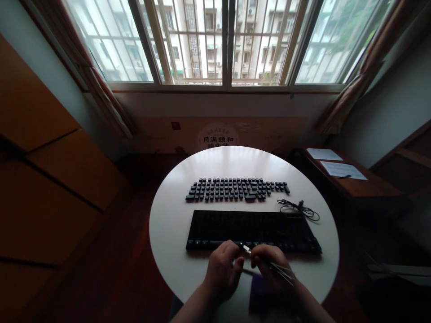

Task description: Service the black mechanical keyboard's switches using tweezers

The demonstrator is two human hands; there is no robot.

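A black keyboard (pixel 242 226) lies on the round white table, most of its key area bare of keycaps, with caps along its front row. My right hand (pixel 271 264) is closed on a slim tool with thin metal wires (pixel 283 272) jutting out toward the lower right. A small pale tip (pixel 247 248) shows at its fingers, over the keyboard's front edge. My left hand (pixel 224 271) is curled beside it at the same edge; what its fingers hold, if anything, cannot be made out. A dark purple item (pixel 261 296) lies below my right hand.
Several black keycaps (pixel 229 189) stand in rows behind the keyboard on the white table (pixel 168 220). A coiled black cable (pixel 299 207) lies at the right. Beyond is a low wooden table (pixel 357 186) with papers (pixel 343 170) and a pen (pixel 345 176).
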